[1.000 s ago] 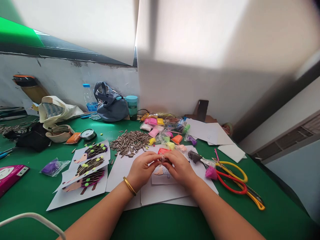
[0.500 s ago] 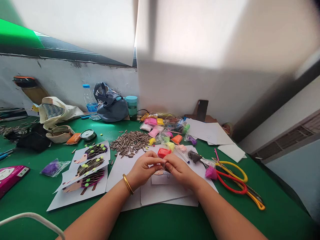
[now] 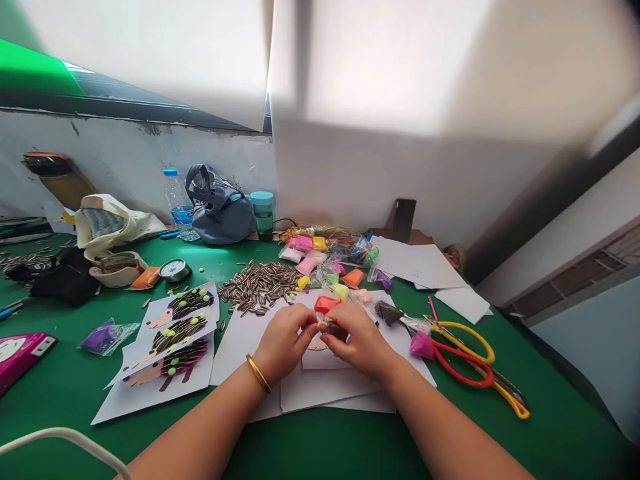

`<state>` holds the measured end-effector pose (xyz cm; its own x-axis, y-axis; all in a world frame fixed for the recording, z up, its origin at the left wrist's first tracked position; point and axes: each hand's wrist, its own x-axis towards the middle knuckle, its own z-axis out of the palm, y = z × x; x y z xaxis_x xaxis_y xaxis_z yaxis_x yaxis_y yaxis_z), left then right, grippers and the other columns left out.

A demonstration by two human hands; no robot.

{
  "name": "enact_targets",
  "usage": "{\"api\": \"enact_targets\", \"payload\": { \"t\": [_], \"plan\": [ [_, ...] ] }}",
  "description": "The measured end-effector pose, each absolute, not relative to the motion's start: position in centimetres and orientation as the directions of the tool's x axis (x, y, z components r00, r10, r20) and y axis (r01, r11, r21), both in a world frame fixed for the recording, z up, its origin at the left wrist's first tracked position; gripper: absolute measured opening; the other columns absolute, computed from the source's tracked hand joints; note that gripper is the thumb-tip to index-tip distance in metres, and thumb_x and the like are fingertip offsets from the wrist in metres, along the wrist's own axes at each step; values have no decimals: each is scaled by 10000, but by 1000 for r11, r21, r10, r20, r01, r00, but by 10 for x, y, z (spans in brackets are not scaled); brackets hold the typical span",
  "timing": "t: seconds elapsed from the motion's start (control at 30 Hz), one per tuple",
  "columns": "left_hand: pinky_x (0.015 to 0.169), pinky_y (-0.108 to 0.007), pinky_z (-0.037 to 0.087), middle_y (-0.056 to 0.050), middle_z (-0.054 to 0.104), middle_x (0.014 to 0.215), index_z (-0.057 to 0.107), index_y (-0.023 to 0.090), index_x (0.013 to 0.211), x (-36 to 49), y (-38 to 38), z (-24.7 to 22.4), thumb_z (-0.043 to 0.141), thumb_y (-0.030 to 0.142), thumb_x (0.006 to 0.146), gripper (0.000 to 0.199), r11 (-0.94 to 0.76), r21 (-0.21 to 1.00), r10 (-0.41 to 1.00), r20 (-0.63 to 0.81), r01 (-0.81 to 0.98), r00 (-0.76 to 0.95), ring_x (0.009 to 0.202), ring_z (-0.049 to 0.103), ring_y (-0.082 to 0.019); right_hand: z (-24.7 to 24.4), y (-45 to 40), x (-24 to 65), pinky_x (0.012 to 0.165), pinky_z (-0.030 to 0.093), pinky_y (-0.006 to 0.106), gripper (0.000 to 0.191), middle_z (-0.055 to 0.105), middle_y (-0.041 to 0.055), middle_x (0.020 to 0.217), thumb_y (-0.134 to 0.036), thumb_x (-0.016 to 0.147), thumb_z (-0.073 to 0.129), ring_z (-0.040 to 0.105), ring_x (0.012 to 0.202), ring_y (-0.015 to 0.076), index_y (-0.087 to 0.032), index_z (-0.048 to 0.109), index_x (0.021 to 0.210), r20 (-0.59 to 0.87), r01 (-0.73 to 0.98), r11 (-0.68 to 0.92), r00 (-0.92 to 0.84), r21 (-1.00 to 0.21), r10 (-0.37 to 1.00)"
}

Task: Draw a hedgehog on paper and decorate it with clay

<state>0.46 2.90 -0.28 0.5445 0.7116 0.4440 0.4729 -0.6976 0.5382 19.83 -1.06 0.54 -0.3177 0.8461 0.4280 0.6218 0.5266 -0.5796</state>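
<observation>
My left hand [image 3: 285, 337], with a gold bangle at the wrist, pinches one end of a small clear plastic bag [image 3: 321, 320]. My right hand [image 3: 357, 337] closes on the other end, where something brown, seemingly modelling clay, shows between the fingers. Both hands hover over a sheet with a partly hidden drawing [image 3: 317, 345], on stacked white paper [image 3: 325, 393]. Just beyond the fingertips lies a red clay packet [image 3: 327, 305]. Sunflower seeds [image 3: 263, 283] form a heap left of it. Hedgehog pictures [image 3: 175, 340] made with seeds and green dots lie to the left.
Bagged coloured clay [image 3: 313, 260] piles up at the back. Yellow and red-handled scissors [image 3: 470, 357] lie at right, near a magenta clay packet [image 3: 423, 345]. A phone [image 3: 404, 220] leans on the wall. A purple clay bag [image 3: 103, 335] and white cable [image 3: 65, 437] are at left.
My fingers have shifted on the small bag, and the brown content now shows near my right fingertips. My hands have come slightly apart; the surrounding things stay put.
</observation>
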Motion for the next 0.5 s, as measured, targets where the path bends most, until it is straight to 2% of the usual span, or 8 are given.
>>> {"api": "enact_targets", "payload": {
  "t": [0.13,0.23,0.5],
  "plan": [
    [643,-301,347,-22,583,749,541,188,774,5,30,-3,451,286,969,236,-757,397,653,440,519,616,707,507,-180,6,-11,198,776,374,318,94,620,19,855,-188,816,657,554,859,193,-210,566,829,458,648,533,-303,-544,836],
    [657,-305,349,-23,574,731,538,188,740,5,31,-2,425,285,980,282,-778,368,628,439,509,643,715,508,-183,5,-10,197,769,379,314,91,622,24,863,-175,816,643,557,867,197,-213,562,836,465,644,537,-301,-545,833],
    [728,-287,395,-10,615,845,560,201,855,6,29,0,542,206,919,67,-683,595,717,435,424,545,793,540,-169,1,-8,199,747,370,309,85,612,25,849,-175,814,631,542,838,196,-212,557,834,473,668,514,-266,-537,840]
  ]
}}
